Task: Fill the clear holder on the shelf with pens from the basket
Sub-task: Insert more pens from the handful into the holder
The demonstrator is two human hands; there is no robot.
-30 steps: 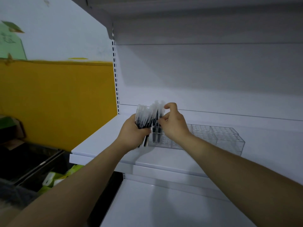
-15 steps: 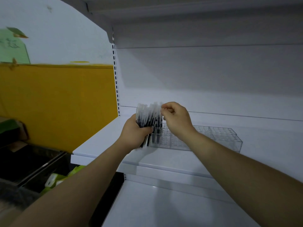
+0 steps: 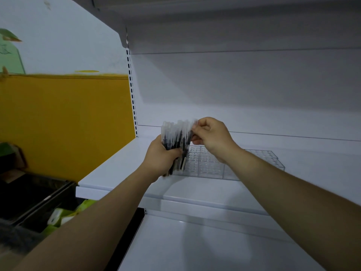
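The white shelf carries the clear holder, a long, low, see-through grid of small cells that lies flat on it. Far to the left of the holder, beyond the end of the shelf, stands a yellow wall panel. Below and well left of the holder sits a dark bin, with green packets next to it.

At the holder's left end, the left hand is wrapped around a bundle of pens, gripping them by their lower halves. The pens are dark with clear tops and stand roughly upright. Their lower tips hang just in front of the holder's left end, and whether any of them sits in a cell cannot be told.

Above the left part of the holder, the right hand has its fingers curled and pinches the top of the outermost pen, on the side of the bundle nearest the holder. The cells to the right of the hands look unfilled.
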